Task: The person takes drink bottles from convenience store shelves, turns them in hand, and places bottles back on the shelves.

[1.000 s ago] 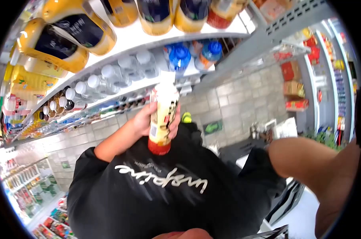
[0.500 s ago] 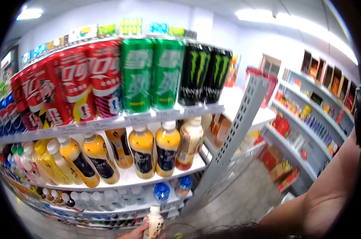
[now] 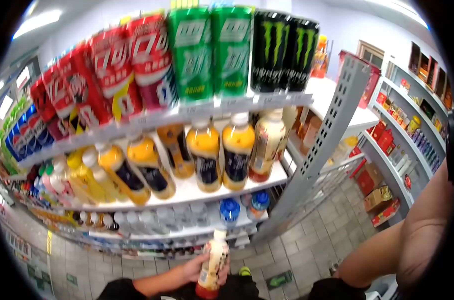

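Observation:
My left hand point(image 3: 194, 268) is closed around a drink bottle point(image 3: 215, 265), low in the view in front of my lap. This bottle has a white cap, a cream label and a reddish base, and stands nearly upright. A similar cream bottle point(image 3: 268, 147) is at the right end of the middle shelf, beside several orange-yellow bottles point(image 3: 205, 157) with dark labels. My bare right arm point(image 3: 372, 252) bends upward at the right edge toward the camera; its hand is out of view.
Red cola cans point(image 3: 112, 70), green cans point(image 3: 189, 55) and black energy drink cans point(image 3: 269, 52) line the top shelf. Blue-capped bottles point(image 3: 230, 210) stand lower. A grey perforated post point(image 3: 332, 120) borders the rack. Behind it are stocked wall shelves point(image 3: 404, 115) and cardboard boxes point(image 3: 377, 199) on the tiled floor.
The view has tilted down, so the shelves sit higher and more floor shows. The bottle in my left hand now shows almost whole, along with my forearm. My right arm stays raised.

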The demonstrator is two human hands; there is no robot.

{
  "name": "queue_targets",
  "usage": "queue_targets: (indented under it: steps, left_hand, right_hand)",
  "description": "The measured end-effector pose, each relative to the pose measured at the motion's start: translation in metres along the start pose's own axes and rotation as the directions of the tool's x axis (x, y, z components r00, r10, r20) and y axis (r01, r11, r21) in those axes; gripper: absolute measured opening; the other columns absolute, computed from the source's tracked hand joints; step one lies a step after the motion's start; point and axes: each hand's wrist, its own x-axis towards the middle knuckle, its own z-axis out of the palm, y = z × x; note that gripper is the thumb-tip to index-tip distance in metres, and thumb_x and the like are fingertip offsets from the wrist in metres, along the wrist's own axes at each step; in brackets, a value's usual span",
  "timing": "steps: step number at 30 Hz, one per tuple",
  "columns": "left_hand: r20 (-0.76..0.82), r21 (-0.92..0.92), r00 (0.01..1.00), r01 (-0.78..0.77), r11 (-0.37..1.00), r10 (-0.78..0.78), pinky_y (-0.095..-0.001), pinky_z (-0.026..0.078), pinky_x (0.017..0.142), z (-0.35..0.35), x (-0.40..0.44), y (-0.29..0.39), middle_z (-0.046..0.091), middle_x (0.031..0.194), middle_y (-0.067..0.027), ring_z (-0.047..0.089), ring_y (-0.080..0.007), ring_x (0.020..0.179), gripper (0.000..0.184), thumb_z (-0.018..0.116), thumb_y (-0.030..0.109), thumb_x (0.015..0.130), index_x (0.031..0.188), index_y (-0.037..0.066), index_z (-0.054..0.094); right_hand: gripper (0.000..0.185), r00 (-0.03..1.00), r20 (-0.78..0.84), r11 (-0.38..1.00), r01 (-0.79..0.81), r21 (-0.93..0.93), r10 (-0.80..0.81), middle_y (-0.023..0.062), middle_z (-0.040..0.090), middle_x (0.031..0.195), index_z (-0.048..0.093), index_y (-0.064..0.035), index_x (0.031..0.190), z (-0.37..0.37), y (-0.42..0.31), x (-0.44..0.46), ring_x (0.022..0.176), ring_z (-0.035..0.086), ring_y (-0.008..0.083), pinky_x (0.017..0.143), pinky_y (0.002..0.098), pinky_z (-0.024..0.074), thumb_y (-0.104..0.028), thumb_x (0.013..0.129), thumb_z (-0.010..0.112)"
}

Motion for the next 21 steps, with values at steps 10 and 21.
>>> queue_targets:
  steps: [10, 21]
  left_hand:
    - [-0.001, -0.068, 1.000, -0.023, 0.997, 0.023, -0.0451, 0.055, 0.077, 0.004, 0.008, 0.007, 0.063, 0.093, -0.0161, 0.067, -0.0341, 0.082, 0.064, 0.056, 0.061, 0.098, 0.128, 0.005, 0.053]
    - [-0.046, -0.009, 0.999, 0.028, 1.000, -0.029, -0.0468, 0.053, 0.076, 0.000, 0.013, 0.014, 0.059, 0.088, -0.0140, 0.065, -0.0334, 0.074, 0.073, 0.057, 0.070, 0.092, 0.125, 0.005, 0.049]
  right_hand:
    - [0.048, 0.999, 0.040, 1.000, 0.015, -0.019, -0.014, 0.0150, 0.043, 0.158, 0.046, -0.0166, 0.155, -0.004, -0.006, 0.005, 0.118, 0.060, 0.0222, 0.082, 0.0384, 0.0524, -0.027, 0.109, 0.044]
    - [0.048, 0.992, 0.125, 1.000, -0.004, -0.030, 0.008, 0.0158, 0.043, 0.157, 0.046, -0.0155, 0.155, -0.008, -0.009, 0.016, 0.118, 0.060, 0.0223, 0.082, 0.0386, 0.0527, -0.026, 0.109, 0.045]
